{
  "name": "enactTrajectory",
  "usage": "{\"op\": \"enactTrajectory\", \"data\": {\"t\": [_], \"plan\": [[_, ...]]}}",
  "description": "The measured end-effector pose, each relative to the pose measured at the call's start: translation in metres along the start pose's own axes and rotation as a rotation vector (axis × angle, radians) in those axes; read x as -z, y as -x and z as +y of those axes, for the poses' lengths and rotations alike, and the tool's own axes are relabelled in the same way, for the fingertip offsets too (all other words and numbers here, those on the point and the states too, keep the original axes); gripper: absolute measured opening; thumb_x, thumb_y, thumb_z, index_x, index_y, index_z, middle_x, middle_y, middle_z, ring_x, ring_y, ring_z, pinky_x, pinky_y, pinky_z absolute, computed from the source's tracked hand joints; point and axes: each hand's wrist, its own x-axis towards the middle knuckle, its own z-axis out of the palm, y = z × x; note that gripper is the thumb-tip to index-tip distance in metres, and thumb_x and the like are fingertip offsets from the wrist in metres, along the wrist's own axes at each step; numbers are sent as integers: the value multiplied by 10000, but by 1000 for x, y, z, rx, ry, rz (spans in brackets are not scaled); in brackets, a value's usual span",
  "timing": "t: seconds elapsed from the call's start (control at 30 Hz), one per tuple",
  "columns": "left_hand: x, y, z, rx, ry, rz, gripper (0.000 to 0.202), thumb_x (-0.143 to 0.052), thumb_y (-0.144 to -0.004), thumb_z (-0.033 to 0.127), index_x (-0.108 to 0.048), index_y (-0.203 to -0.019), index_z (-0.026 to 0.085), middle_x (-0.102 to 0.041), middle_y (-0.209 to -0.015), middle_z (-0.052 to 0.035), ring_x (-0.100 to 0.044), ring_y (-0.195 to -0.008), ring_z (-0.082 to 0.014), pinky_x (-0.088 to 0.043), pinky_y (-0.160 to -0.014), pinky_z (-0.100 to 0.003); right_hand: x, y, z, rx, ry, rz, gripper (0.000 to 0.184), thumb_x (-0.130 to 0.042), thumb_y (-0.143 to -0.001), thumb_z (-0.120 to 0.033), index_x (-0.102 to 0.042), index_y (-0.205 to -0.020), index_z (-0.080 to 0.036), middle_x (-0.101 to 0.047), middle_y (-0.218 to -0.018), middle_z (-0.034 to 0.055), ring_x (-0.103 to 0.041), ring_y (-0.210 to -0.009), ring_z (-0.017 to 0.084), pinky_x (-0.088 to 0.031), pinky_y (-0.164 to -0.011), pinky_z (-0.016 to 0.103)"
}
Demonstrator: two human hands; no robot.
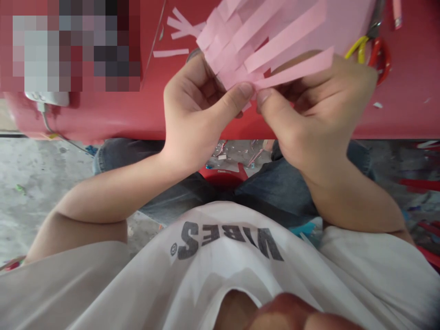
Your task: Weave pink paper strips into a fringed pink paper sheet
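A woven piece of pink paper strips (228, 50) is held above the near edge of the red table, its loose strip ends fanning to the upper right. My left hand (202, 105) grips its lower left corner, thumb on top and fingers curled behind. My right hand (312, 110) pinches a strip close to the same corner, its thumb tip almost touching the left thumb. The fingers of both hands are partly hidden behind the paper. Beyond it lies a larger pink paper sheet (347, 27).
Scissors with yellow handles (360, 50) and another pair with red handles (381, 59) lie right on the red table (120, 119). Loose pink strips (172, 53) lie left. A white plug-like block (51, 97) with a cable sits far left. Paper scraps litter the floor.
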Motion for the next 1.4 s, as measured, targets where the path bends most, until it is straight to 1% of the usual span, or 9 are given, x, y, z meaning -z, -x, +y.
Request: {"op": "enactTrajectory", "data": {"t": [0.13, 0.33, 0.53, 0.67, 0.8, 0.97, 1.13, 1.23, 1.4], "plan": [[0, 1, -5, -102, -9, -44, 184, -863, -861, 279, -686, -880, 233, -678, -852, -16, -623, -746, -144, -534, -678, -285, -3, 0, 5, 56, -5, 45, 97, -704, -967, -363, -705, -943, -268, -722, -859, -3, -672, -773, 189, -562, -675, 349], [-2, 4, -3, -141, -15, -30, 178, -854, -867, 243, -678, -863, 268, -657, -842, 4, -601, -728, -131, -545, -704, -281, 1, -1, 7, 57, -15, 16, 145, -701, -964, -426, -697, -919, -289, -696, -862, 14, -675, -838, 228, -580, -759, 398], [-8, 6, -1, -106, -10, 31, 240, -907, -810, 288, -683, -879, 235, -696, -914, -9, -691, -923, -176, -582, -859, -304, 0, -3, 2, 126, 22, 44, 170, -736, -924, -374, -682, -823, -247, -663, -738, -15, -603, -683, 151, -530, -642, 330], [-12, 7, 0, -139, -20, 82, 233, -903, -811, 238, -672, -830, 263, -691, -868, 16, -690, -891, -152, -589, -858, -282, -2, -3, 3, 167, -16, 57, 160, -722, -931, -335, -669, -812, -244, -651, -727, -33, -592, -663, 129, -486, -617, 311], [-11, 7, 3, -138, 9, 54, 222, -905, -811, 232, -687, -847, 223, -671, -833, 19, -656, -820, -119, -574, -807, -259, -4, 0, 5, 151, -36, 53, 161, -711, -933, -304, -657, -796, -238, -634, -707, -28, -599, -627, 132, -497, -617, 331], [-6, 4, -5, -158, 32, 52, 252, -920, -790, 217, -692, -893, 190, -690, -870, 16, -646, -839, -117, -549, -774, -243, -3, 3, 3, 126, -77, 59, 155, -804, -862, -268, -670, -794, -229, -652, -715, -32, -608, -624, 126, -528, -615, 324], [3, -6, -21, -291, 193, -76, 149, -814, -867, 91, -699, -956, 123, -718, -867, 10, -655, -812, -70, -556, -751, -187, 3, 1, -7, -30, -178, -71, 69, -720, -934, -286, -704, -891, -235, -635, -764, -43, -619, -696, 114, -535, -671, 301], [5, -6, -21, -279, 186, -103, 142, -790, -874, 56, -699, -980, 84, -727, -886, -7, -649, -822, -57, -562, -763, -179, 2, 0, -7, -55, -245, -53, 112, -721, -954, -346, -708, -901, -248, -624, -785, -51, -638, -751, 113, -547, -691, 291], [3, -3, -13, -206, 91, -110, 193, -841, -844, 86, -724, -987, 140, -748, -931, 14, -679, -881, -89, -582, -841, -241, 0, 1, 3, -77, -238, -38, 225, -653, -992, -535, -697, -916, -328, -666, -839, -59, -692, -796, 148, -615, -734, 347]]}}
